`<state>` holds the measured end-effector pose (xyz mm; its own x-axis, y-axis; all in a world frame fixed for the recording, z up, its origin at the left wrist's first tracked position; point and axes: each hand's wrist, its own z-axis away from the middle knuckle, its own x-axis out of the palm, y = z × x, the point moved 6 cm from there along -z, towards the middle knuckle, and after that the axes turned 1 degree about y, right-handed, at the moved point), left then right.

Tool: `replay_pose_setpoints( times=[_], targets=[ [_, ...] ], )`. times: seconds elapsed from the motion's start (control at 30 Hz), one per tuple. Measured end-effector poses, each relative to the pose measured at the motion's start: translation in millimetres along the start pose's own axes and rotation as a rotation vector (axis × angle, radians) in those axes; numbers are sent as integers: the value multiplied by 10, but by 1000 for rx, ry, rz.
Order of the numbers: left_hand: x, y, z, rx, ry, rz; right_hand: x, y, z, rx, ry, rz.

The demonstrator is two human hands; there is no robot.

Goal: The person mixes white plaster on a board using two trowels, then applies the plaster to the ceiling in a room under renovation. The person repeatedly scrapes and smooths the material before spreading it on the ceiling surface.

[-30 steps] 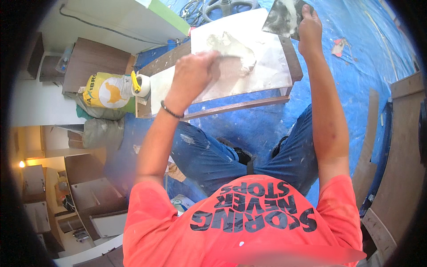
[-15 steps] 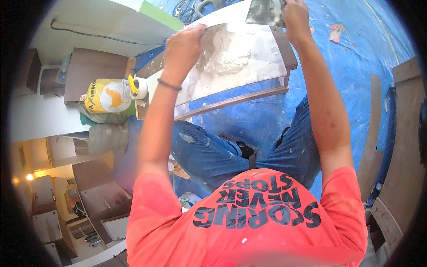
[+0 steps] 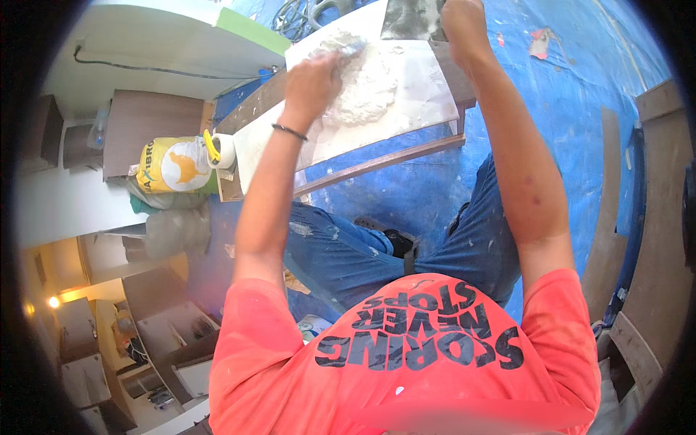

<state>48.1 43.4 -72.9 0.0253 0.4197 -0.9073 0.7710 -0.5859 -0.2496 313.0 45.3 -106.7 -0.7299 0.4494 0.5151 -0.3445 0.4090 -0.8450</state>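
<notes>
White putty-like paste [image 3: 366, 94] is spread in a thick, uneven mound on a white board [image 3: 428, 80]. Over the mound's left side, my left hand [image 3: 313, 88] is closed round a flat grey scraper [image 3: 353, 48], whose blade is blurred and partly hidden by paste and fingers. My right hand [image 3: 466, 32] grips the right edge of a dark square plate [image 3: 412, 19] smeared with whitish residue. The plate is at the board's far right edge, cut off by the top of the picture. The fingertips of my right hand are partly out of frame.
A brown wooden frame [image 3: 384, 164] lies under the board. To the left are a white tape roll [image 3: 225, 151] with a yellow-handled tool and a yellow-and-white bag [image 3: 170, 164]. Blue sheeting [image 3: 573, 174] covers the floor. A coiled dark cable [image 3: 291, 20] lies beyond the board.
My left hand has moved slightly nearer and right, and the scraper's blade has turned, showing less of its face. My right hand and the dark plate have shifted a little left and up.
</notes>
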Motion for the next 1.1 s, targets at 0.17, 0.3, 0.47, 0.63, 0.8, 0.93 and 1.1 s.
replay_pose_setpoints(
  times=[0.17,0.3,0.47,0.63,0.8,0.93,1.1],
  targets=[
    [-377,-24,9,105,-179,145,-84,-24,23,-25,3,43],
    [-379,-256,-328,45,2,22,-80,-35,-92,-68,27,60],
    [72,134,-9,66,-79,83,-106,14,-24,-24,18,54],
    [-452,-121,-138,118,-113,144,-86,12,-127,-43,27,38],
    [70,-3,-172,56,-29,-48,-17,-61,-32,-12,-10,-30],
    [-169,157,86,117,-126,182,-70,79,-48,-7,4,-79],
    [-259,-260,-333,55,27,104,-47,106,-112,9,-8,-18]
  ],
)
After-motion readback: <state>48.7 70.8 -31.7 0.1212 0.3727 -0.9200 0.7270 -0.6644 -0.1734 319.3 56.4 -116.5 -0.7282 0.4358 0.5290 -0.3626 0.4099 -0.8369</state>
